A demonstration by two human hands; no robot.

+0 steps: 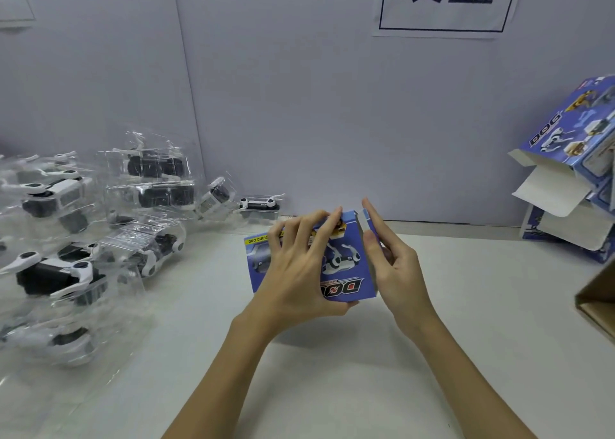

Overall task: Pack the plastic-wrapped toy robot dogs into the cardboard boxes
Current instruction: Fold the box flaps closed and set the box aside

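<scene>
1. Both hands sit on one small blue printed cardboard box (346, 265), held just above the white tabletop (332, 372). L hand (296, 272) grips it from the near-left, fingers spread over the top face, thumb under the near edge. R hand (392, 265) has straight fingers flat against the box's right end, by a part-open end flap (366, 220).
2. Key relation: box's long axis runs left-right, so the open end faces the R hand; that hand is nearer the flap.
3. Judgement: flap closing looks like the step in hand; box contents can't be seen.
4. Clear-plastic-wrapped black-and-white toy robot dogs (66, 272) lie piled well to the left, nearer the L hand.
5. Empty open blue boxes (565, 172) are stacked far right.
</scene>
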